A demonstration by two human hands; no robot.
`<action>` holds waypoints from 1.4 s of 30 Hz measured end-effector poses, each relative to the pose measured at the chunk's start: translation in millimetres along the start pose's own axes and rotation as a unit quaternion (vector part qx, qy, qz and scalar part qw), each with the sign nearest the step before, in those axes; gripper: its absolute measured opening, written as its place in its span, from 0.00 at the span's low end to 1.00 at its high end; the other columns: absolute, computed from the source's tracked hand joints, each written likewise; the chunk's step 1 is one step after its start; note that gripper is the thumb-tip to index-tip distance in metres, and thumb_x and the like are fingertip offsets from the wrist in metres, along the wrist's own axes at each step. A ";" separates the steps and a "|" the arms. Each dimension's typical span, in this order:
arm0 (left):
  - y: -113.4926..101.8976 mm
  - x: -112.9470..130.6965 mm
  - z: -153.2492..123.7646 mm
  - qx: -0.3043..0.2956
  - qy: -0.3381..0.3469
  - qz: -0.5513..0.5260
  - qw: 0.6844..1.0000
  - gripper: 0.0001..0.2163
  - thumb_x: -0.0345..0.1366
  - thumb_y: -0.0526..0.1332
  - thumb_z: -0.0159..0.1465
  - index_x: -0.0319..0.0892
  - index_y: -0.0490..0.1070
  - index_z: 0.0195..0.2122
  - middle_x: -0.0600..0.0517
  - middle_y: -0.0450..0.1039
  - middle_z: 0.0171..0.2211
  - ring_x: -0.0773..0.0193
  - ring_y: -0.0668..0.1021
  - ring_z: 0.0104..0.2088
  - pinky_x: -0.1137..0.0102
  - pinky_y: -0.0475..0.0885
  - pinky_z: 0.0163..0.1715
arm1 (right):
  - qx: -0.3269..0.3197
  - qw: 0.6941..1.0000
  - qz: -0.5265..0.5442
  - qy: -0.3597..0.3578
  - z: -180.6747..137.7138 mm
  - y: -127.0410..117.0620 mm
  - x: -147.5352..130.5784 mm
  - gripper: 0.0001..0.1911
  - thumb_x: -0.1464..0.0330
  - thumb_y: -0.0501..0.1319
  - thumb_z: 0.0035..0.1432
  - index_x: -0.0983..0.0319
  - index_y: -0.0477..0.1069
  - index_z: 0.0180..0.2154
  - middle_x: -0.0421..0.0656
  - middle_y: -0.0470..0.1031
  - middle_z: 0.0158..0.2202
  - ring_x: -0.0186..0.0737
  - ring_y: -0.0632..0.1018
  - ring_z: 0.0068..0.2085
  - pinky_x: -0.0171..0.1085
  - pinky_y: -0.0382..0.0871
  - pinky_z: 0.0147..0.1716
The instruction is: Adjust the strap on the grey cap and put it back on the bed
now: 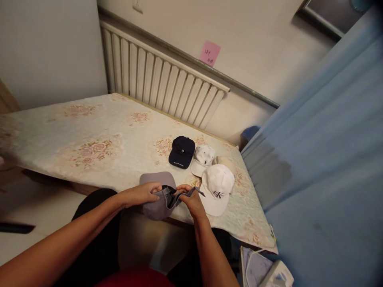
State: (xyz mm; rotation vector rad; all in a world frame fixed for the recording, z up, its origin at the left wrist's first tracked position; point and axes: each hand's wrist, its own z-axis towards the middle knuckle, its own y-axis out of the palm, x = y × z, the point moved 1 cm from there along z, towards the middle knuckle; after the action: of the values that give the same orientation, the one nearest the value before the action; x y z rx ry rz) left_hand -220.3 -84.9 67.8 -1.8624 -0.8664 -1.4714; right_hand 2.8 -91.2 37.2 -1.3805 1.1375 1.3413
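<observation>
Both of my hands hold a grey baseball cap [157, 208] over the near edge of the bed, its brim toward the far left and its dark inside partly showing. My left hand [146, 193] pinches the rim on the left. On the other side, my right hand [191, 199] grips the back strap end, which sticks out past the fingers. Just beyond lies a navy cap [182, 151] with small white lettering on its brim. Beside it rest a small white cap [204, 154], a larger white cap with black CK letters [220, 181], and a beige cap [226, 162] mostly hidden behind that one.
A floral quilted cover [125, 135] spreads over the bed. Behind it a white radiator [167, 83] runs along the wall, with a pink note [210, 53] above. Blue curtains [323, 159] hang at the right. A white appliance, perhaps an iron [277, 275], stands at the lower right.
</observation>
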 end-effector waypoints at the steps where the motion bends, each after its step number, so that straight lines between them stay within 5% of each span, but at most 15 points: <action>1: 0.4 -0.4 -0.6 0.021 -0.006 0.010 1.000 0.07 0.31 0.63 0.49 0.43 0.63 0.27 0.59 0.65 0.21 0.68 0.65 0.21 0.75 0.55 0.20 | -0.011 1.000 0.008 -0.003 -1.3 1.1 -2.2 0.14 0.73 0.62 0.46 0.61 0.74 0.39 0.40 0.80 0.32 0.39 0.78 0.35 0.37 0.69 0.38; 4: 1.8 -1.0 -3.7 0.046 -0.003 0.004 0.999 0.08 0.30 0.62 0.49 0.43 0.63 0.28 0.59 0.65 0.22 0.69 0.65 0.21 0.76 0.55 0.20 | -0.042 0.999 0.027 -0.018 -6.1 3.7 -10.1 0.17 0.74 0.60 0.46 0.61 0.72 0.42 0.41 0.81 0.34 0.39 0.79 0.36 0.37 0.69 0.39; 10: 5.6 -0.2 -7.7 0.003 0.022 -0.083 0.996 0.10 0.38 0.63 0.56 0.42 0.72 0.37 0.50 0.76 0.37 0.60 0.75 0.36 0.72 0.67 0.34 | -0.057 0.995 0.049 -0.065 -13.7 3.1 -19.4 0.18 0.73 0.58 0.49 0.62 0.70 0.44 0.42 0.81 0.33 0.41 0.79 0.38 0.40 0.67 0.43; 19: 4.4 -6.3 -3.3 0.058 0.012 -0.068 0.996 0.09 0.41 0.66 0.53 0.41 0.74 0.30 0.53 0.75 0.27 0.63 0.73 0.27 0.74 0.64 0.25 | -0.059 0.992 0.112 -0.009 -12.7 4.5 -15.3 0.14 0.68 0.61 0.51 0.61 0.65 0.42 0.43 0.81 0.32 0.41 0.80 0.33 0.39 0.70 0.38; 30: 14.8 -3.5 -5.2 0.075 -0.001 -0.008 0.997 0.14 0.47 0.63 0.56 0.41 0.67 0.28 0.58 0.63 0.20 0.69 0.62 0.20 0.74 0.51 0.22 | 0.013 0.996 0.083 0.037 -4.8 9.9 -7.8 0.20 0.49 0.56 0.55 0.60 0.63 0.33 0.37 0.75 0.18 0.37 0.75 0.16 0.32 0.65 0.16; 37: 19.2 -2.5 -6.1 0.060 0.005 0.054 0.997 0.12 0.46 0.59 0.57 0.41 0.64 0.28 0.59 0.59 0.20 0.69 0.60 0.21 0.73 0.51 0.22 | 0.050 0.991 0.127 0.012 -2.4 8.9 -13.5 0.15 0.62 0.67 0.48 0.65 0.72 0.36 0.42 0.79 0.27 0.35 0.80 0.26 0.32 0.74 0.29; 42: 21.4 3.0 -8.7 0.050 0.016 0.070 0.996 0.09 0.42 0.58 0.56 0.41 0.65 0.29 0.58 0.61 0.22 0.68 0.62 0.24 0.74 0.54 0.24 | 0.057 0.987 0.149 -0.009 -2.6 7.8 -27.5 0.19 0.61 0.66 0.48 0.63 0.71 0.42 0.42 0.80 0.28 0.35 0.78 0.21 0.32 0.71 0.20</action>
State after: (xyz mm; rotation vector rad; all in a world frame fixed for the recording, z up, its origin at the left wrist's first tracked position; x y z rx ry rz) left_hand -207.8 -104.4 71.1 -1.7843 -0.7638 -1.3449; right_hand -4.2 -94.4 64.9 -1.1465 1.4280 1.4673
